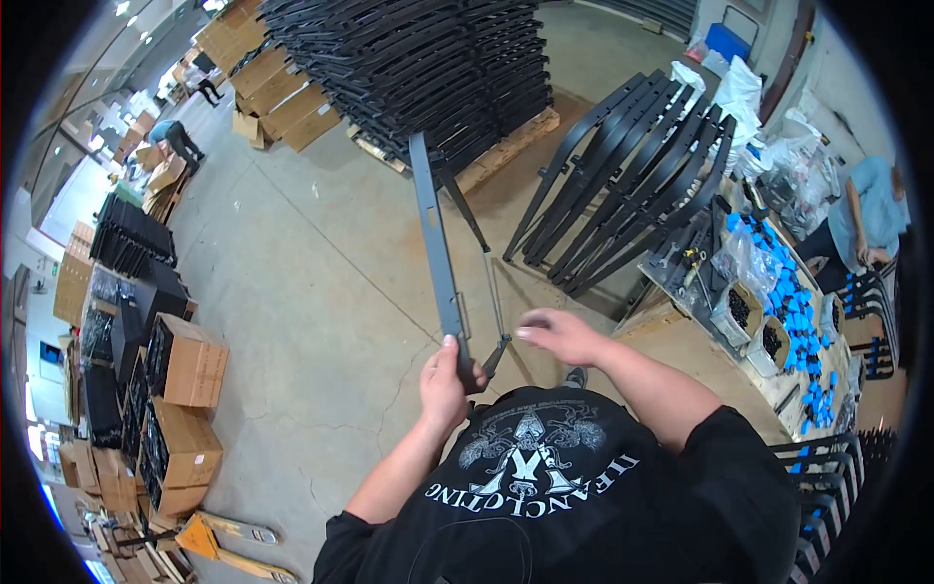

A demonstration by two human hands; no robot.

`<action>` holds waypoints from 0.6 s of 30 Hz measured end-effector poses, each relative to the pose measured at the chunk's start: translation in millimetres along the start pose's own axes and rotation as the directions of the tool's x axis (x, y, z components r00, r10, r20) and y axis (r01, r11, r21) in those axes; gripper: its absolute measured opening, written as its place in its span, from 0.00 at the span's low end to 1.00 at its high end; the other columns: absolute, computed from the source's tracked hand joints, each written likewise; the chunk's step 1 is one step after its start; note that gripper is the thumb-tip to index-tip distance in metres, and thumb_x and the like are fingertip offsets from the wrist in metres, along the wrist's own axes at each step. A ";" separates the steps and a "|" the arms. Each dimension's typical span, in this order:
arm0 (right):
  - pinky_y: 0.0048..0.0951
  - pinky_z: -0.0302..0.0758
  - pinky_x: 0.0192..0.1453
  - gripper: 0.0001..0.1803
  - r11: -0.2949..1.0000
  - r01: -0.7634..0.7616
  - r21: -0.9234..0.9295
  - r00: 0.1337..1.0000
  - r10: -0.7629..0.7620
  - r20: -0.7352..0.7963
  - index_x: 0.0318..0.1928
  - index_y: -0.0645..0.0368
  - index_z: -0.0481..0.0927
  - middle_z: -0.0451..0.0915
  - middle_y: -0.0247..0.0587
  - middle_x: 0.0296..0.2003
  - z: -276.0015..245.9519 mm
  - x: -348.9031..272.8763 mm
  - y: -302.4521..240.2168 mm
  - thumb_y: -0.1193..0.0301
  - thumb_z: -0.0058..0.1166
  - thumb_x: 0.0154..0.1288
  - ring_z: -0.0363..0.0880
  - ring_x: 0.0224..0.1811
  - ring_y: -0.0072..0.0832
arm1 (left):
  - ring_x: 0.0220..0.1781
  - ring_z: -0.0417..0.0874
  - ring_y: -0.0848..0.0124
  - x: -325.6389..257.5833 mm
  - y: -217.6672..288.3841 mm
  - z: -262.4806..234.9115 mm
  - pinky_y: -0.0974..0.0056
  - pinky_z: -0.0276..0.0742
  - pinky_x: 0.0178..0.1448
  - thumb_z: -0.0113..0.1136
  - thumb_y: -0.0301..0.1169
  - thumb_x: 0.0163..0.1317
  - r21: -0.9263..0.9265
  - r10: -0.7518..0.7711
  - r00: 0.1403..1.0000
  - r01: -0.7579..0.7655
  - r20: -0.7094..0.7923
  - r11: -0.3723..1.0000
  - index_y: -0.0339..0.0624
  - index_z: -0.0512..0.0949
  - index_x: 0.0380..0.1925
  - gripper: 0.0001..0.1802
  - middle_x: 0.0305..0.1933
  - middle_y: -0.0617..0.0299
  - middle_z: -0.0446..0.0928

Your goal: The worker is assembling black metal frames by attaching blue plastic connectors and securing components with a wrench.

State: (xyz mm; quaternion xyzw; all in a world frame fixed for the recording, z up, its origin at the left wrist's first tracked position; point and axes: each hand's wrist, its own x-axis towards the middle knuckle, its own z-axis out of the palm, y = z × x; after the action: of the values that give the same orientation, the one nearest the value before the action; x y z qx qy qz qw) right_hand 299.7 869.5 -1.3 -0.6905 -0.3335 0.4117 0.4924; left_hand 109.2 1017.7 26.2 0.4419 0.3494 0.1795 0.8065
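Observation:
My left hand point(448, 384) is closed around the near end of a long black metal frame point(435, 234). The frame tilts away from me, its flat bar on the left and thinner legs and a rod on the right. Holes and a slot show along the bar. To the right of the frame, my right hand point(557, 336) is off it, fingers stretched toward the thin rod with nothing visible in them. The frame's far end overlaps the view of a tall stack of black metal parts point(418, 68).
Several curved black frames point(623, 185) stand upright at the right. Beyond them is a bench point(715, 336) with blue pieces point(803, 311) and buckets of small black parts point(769, 346). A person point(866, 214) works there. Cartons point(185, 360) and a yellow pallet jack point(199, 540) are at left.

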 end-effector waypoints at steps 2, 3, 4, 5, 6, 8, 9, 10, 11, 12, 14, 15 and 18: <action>0.35 0.77 0.53 0.27 0.998 -0.015 0.063 0.990 0.006 0.140 0.53 0.65 0.82 0.85 0.45 0.42 23.9 10.2 -33.4 0.51 0.58 0.72 0.82 0.45 0.30 | 0.25 0.78 0.63 6.8 -14.7 15.6 0.60 0.77 0.34 0.45 0.47 0.80 -0.123 0.031 0.996 -0.020 0.085 0.992 0.38 0.75 0.34 0.23 0.25 0.55 0.78; 0.35 0.77 0.52 0.28 0.997 -0.046 0.059 0.987 0.037 0.158 0.52 0.66 0.82 0.85 0.44 0.42 36.8 7.4 -43.8 0.50 0.58 0.71 0.81 0.44 0.30 | 0.34 0.81 0.64 10.9 -26.8 14.3 0.60 0.78 0.42 0.44 0.45 0.80 -0.158 0.085 0.979 -0.056 0.186 0.986 0.38 0.76 0.41 0.21 0.33 0.56 0.80; 0.35 0.78 0.50 0.29 0.996 -0.075 0.050 0.983 0.066 0.173 0.50 0.67 0.82 0.85 0.44 0.42 46.3 2.9 -48.9 0.49 0.59 0.71 0.81 0.43 0.29 | 0.43 0.80 0.66 15.8 -45.5 18.6 0.60 0.76 0.51 0.43 0.44 0.80 -0.262 0.171 0.978 -0.137 0.115 0.955 0.38 0.76 0.47 0.21 0.43 0.58 0.81; 0.35 0.79 0.49 0.30 0.989 -0.076 0.127 0.987 0.057 0.153 0.50 0.66 0.81 0.85 0.43 0.43 52.7 -3.9 -44.9 0.49 0.62 0.68 0.82 0.43 0.28 | 0.47 0.79 0.67 15.5 -52.4 19.2 0.60 0.75 0.55 0.43 0.42 0.80 -0.323 0.114 0.971 -0.042 0.208 0.945 0.37 0.76 0.49 0.19 0.46 0.59 0.80; 0.35 0.79 0.49 0.30 0.990 -0.072 0.124 0.988 0.054 0.142 0.50 0.66 0.81 0.85 0.43 0.43 50.4 -12.4 -43.0 0.49 0.62 0.68 0.82 0.43 0.28 | 0.51 0.78 0.68 13.2 -59.3 18.6 0.60 0.74 0.58 0.44 0.40 0.79 -0.373 0.062 0.952 0.057 0.300 0.926 0.37 0.76 0.52 0.18 0.49 0.59 0.79; 0.33 0.80 0.49 0.28 0.997 -0.038 0.074 0.997 0.033 0.068 0.52 0.64 0.80 0.85 0.41 0.42 34.6 -29.7 -34.5 0.50 0.65 0.67 0.82 0.42 0.26 | 0.52 0.79 0.68 5.0 -66.4 20.3 0.60 0.73 0.60 0.44 0.38 0.79 -0.316 0.069 0.919 0.062 0.387 0.947 0.36 0.74 0.56 0.18 0.50 0.59 0.79; 0.34 0.80 0.51 0.29 0.990 -0.074 0.120 0.994 0.063 0.088 0.54 0.62 0.79 0.84 0.39 0.42 26.1 -39.9 -30.8 0.53 0.68 0.64 0.82 0.42 0.26 | 0.53 0.79 0.67 -0.2 -70.5 21.3 0.60 0.73 0.61 0.44 0.35 0.78 -0.254 0.063 0.882 0.065 0.467 0.965 0.35 0.72 0.59 0.19 0.50 0.59 0.79; 0.34 0.80 0.51 0.29 0.991 -0.066 0.119 0.995 0.056 0.088 0.54 0.62 0.79 0.84 0.39 0.42 16.5 -50.9 -24.5 0.53 0.68 0.64 0.82 0.42 0.26 | 0.55 0.79 0.68 -0.9 -82.1 17.8 0.62 0.73 0.64 0.48 0.31 0.75 -0.047 0.010 0.928 0.008 0.373 0.999 0.34 0.76 0.58 0.17 0.52 0.57 0.81; 0.35 0.80 0.51 0.29 0.999 0.041 -0.025 0.998 -0.040 0.053 0.53 0.63 0.79 0.85 0.39 0.43 7.0 -64.6 -13.4 0.53 0.69 0.63 0.82 0.42 0.27 | 0.55 0.80 0.68 -12.8 -64.1 23.9 0.63 0.74 0.63 0.51 0.31 0.74 0.269 0.036 0.903 -0.165 0.427 0.949 0.35 0.78 0.55 0.16 0.52 0.56 0.82; 0.35 0.80 0.51 0.30 0.975 0.142 -0.171 0.990 -0.138 0.033 0.53 0.63 0.79 0.85 0.39 0.43 -1.7 -76.7 -3.4 0.53 0.70 0.61 0.81 0.41 0.29 | 0.54 0.81 0.68 -24.7 -40.9 27.3 0.63 0.74 0.62 0.55 0.31 0.72 0.538 0.043 0.872 -0.338 0.487 0.772 0.35 0.81 0.52 0.14 0.51 0.55 0.83; 0.36 0.79 0.50 0.29 0.981 0.121 -0.149 0.992 -0.126 -0.021 0.51 0.63 0.80 0.85 0.41 0.43 -14.6 -99.9 7.6 0.53 0.71 0.60 0.82 0.41 0.30 | 0.51 0.84 0.66 -31.6 -23.0 23.5 0.62 0.77 0.58 0.62 0.34 0.68 0.729 0.131 0.947 -0.309 0.292 0.611 0.36 0.83 0.48 0.14 0.45 0.54 0.85; 0.36 0.79 0.50 0.29 0.987 0.100 -0.129 0.992 -0.110 -0.070 0.50 0.62 0.81 0.86 0.43 0.42 -24.0 -110.8 13.5 0.53 0.72 0.58 0.82 0.40 0.31 | 0.52 0.84 0.66 -22.1 -16.8 14.6 0.61 0.77 0.57 0.64 0.35 0.67 0.720 0.322 0.892 -0.447 0.316 0.532 0.36 0.83 0.48 0.15 0.46 0.54 0.84; 0.35 0.78 0.47 0.25 0.933 -0.164 -0.320 0.977 0.110 -0.181 0.45 0.61 0.82 0.85 0.46 0.38 -61.0 -143.0 42.1 0.55 0.73 0.57 0.81 0.38 0.31 | 0.53 0.82 0.61 0.6 26.9 19.6 0.58 0.76 0.59 0.65 0.33 0.65 0.729 0.679 0.690 -0.597 0.253 0.335 0.36 0.80 0.49 0.16 0.48 0.51 0.82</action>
State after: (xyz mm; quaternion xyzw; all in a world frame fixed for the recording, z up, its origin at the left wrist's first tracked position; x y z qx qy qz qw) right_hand 294.1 708.6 3.6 -0.8162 -0.3087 0.3260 0.3636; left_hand 124.3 1021.3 55.7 0.8302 0.2271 0.3350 0.3834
